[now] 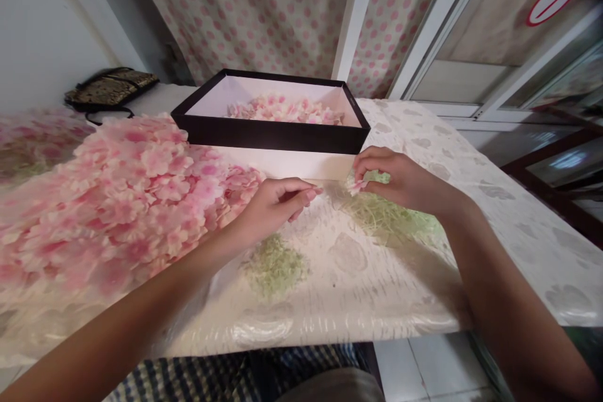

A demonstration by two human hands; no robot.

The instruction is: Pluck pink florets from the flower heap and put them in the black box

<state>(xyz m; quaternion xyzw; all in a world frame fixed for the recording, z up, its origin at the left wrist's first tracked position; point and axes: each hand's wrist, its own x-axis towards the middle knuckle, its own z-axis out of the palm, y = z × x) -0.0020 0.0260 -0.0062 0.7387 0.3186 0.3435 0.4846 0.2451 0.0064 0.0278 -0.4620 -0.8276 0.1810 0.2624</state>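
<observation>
Petals (pixel 356 186) right of frame centre, pinched in right hand (pixel 406 181) | left hand (pixel 277 203) left of them, fingertips together, contents unclear | box (pixel 273 134) upper centre, long axis crosswise

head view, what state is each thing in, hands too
Left hand: fingertips pinched together, any hold unclear
Right hand: pinching a small pink flower
Box: open at the top, pink blossoms inside
Flower heap: loose, piled beside the box
Green strands: loose, in two patches
Tablecloth: spread out, shiny in places
Curtain: hanging in folds
Patterned bag: lying down, closure unclear
</observation>
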